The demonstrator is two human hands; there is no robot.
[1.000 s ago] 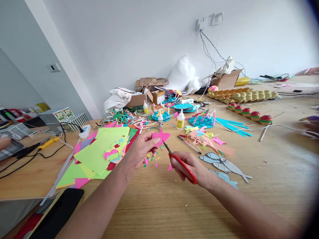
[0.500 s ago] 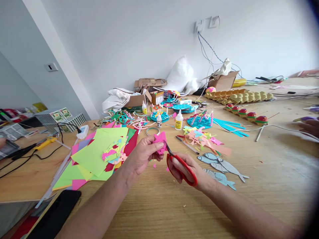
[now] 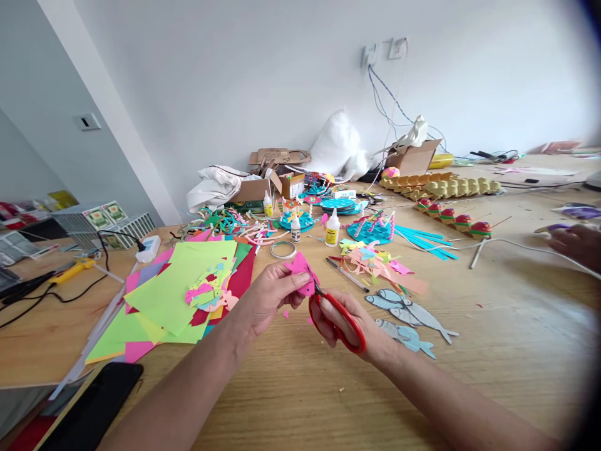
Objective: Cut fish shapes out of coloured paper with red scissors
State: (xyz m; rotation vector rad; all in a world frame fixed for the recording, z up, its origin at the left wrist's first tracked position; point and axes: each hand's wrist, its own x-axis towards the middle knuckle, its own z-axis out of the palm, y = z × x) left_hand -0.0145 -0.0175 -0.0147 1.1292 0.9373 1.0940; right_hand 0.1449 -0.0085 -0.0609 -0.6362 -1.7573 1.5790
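Observation:
In the head view, my left hand (image 3: 277, 289) pinches a small piece of pink paper (image 3: 304, 270) with dark drawn marks. My right hand (image 3: 350, 322) is wrapped round the handles of red scissors (image 3: 359, 341). The scissor blades meet the pink paper at its right edge, and the paper partly hides their tips. Small pink scraps (image 3: 286, 314) lie on the table below. Left of my hands, a stack of coloured paper sheets (image 3: 164, 282) bears little cut-out shapes (image 3: 211, 291). Right of my hands lie grey-blue paper fish (image 3: 429, 316) and a pen (image 3: 347, 274).
Glue bottles (image 3: 332, 228), a roll of tape (image 3: 283, 250), paper scraps (image 3: 394, 266) and blue strips (image 3: 425, 241) stand or lie beyond my hands. A black phone (image 3: 101, 401) is at the near left. Another person's hand (image 3: 577, 244) is at the right, near a white cable (image 3: 530, 244).
The pink paper has turned slightly in my left hand, with the scissors still at its right edge. The whole view has shifted a little. The other person's hand shows more at the right.

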